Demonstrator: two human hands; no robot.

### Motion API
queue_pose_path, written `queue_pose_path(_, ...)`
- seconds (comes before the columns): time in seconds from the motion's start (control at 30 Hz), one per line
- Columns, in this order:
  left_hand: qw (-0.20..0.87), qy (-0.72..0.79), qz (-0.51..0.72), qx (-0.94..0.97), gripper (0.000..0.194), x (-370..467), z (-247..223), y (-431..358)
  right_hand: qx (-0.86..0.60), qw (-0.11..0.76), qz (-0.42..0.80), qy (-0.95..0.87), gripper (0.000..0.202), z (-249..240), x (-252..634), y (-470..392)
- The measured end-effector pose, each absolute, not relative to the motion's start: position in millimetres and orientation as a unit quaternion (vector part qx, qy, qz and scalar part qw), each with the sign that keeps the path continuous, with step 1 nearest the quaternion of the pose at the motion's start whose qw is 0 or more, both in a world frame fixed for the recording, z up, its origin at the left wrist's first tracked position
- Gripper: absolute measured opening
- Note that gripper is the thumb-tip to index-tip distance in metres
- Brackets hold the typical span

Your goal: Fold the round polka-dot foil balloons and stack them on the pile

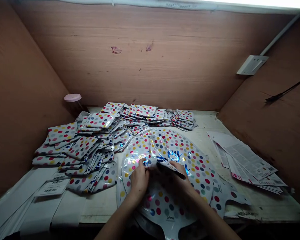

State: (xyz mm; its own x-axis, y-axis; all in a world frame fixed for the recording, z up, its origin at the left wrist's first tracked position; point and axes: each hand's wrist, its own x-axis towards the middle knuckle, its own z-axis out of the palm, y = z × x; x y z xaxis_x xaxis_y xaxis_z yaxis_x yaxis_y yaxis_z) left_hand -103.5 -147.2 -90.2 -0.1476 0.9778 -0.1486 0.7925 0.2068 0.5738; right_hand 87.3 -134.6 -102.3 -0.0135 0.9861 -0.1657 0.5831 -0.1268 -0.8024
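Note:
A stack of flat round foil balloons (192, 150) with coloured dots and blue lettering lies in front of me, tails toward me and to the right. On it, my left hand (140, 178) is closed at a folded part of the top balloon, thumb and fingers pinching its edge. My right hand (181, 176) is closed around a dark flat strip (171, 169) reaching toward the left hand; whether this is a tool or the balloon's shaded fold, I cannot tell. A dotted folded flap (158, 148) stands just beyond both hands.
Several folded dotted balloons (82, 146) are heaped at the left, with more folded balloons (145, 111) along the back. White barcode cards (52, 187) lie at front left, printed sheets (247, 160) at right. A pink-lidded container (72, 97) stands at back left. Wooden walls enclose the table.

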Motion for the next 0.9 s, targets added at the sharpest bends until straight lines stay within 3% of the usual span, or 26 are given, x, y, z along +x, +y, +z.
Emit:
queue_pose_path(0.07, 0.247, 0.726, 0.211, 0.606, 0.044, -98, -90, -141, -0.666, 0.290, 0.336, -0.600, 0.030, -106, 83, -130)
queue_pose_path(0.2, 0.249, 0.673, 0.254, 0.649, 0.031, -101, -93, -137, -0.644, 0.330, 0.337, -0.603, 0.030, -107, 86, -135)
queue_pose_path(0.33, 0.248, 0.576, 0.223, 0.747, 0.015, -121, -98, -142, -0.516, 0.291, 0.351, -0.725, 0.016, -99, 106, -159)
queue_pose_path(0.43, 0.195, 0.409, 0.221, 0.863, 0.005, -135, -104, -151, -0.503, 0.266, 0.181, -0.802, 0.017, -105, 124, -182)
queue_pose_path(0.5, 0.131, 0.321, 0.223, 0.911, 0.010, -140, -110, -158, -0.577, 0.276, 0.062, -0.767, 0.022, -114, 133, -196)
queue_pose_path(0.57, 0.071, 0.278, 0.218, 0.933, 0.015, -141, -114, -164, -0.661, 0.282, 0.020, -0.695, 0.027, -123, 137, -203)
queue_pose_path(0.8, 0.033, 0.257, 0.199, 0.945, 0.016, -140, -117, -166, -0.753, 0.230, 0.130, -0.602, 0.037, -106, 118, -182)
queue_pose_path(0.9, 0.044, 0.265, 0.193, 0.944, 0.018, -141, -117, -166, -0.687, 0.289, 0.251, -0.617, 0.035, -94, 104, -182)
